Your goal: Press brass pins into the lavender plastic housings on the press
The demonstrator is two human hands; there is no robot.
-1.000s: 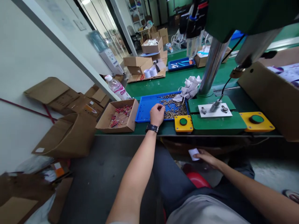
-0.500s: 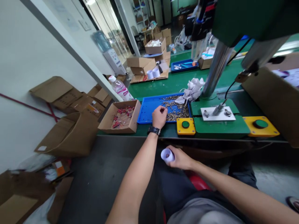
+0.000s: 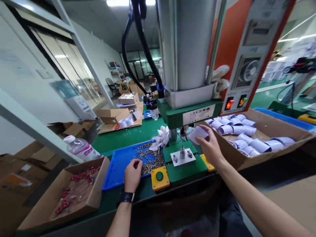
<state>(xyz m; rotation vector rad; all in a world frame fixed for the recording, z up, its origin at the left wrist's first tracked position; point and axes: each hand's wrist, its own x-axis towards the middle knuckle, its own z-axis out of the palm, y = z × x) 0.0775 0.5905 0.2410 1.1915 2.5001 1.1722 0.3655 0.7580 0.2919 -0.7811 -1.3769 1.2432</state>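
My left hand (image 3: 133, 173), a dark band on its wrist, is over the blue tray (image 3: 115, 167). Its fingers are curled together beside many small metal pieces (image 3: 153, 160); whatever they may pinch is hidden. Raised to the right, my right hand (image 3: 209, 144) grips a white cup-shaped part (image 3: 197, 135) by its side, the part tilted. This part is just above and right of the metal fixture plate (image 3: 183, 158) with its upright pin, and below the press head (image 3: 190, 110).
At left stands a cardboard box (image 3: 97, 189) with red wired parts, a bottle (image 3: 82, 148) behind it. A large box (image 3: 249, 161) of white cup parts is at right. Yellow button boxes (image 3: 160, 184) flank the fixture. Crumpled paper (image 3: 160, 138) lies at the tray's back corner.
My right hand has lifted the white cup part from my lap up near the press. My left hand stays at the tray, fingers curled. The view has turned up and right.
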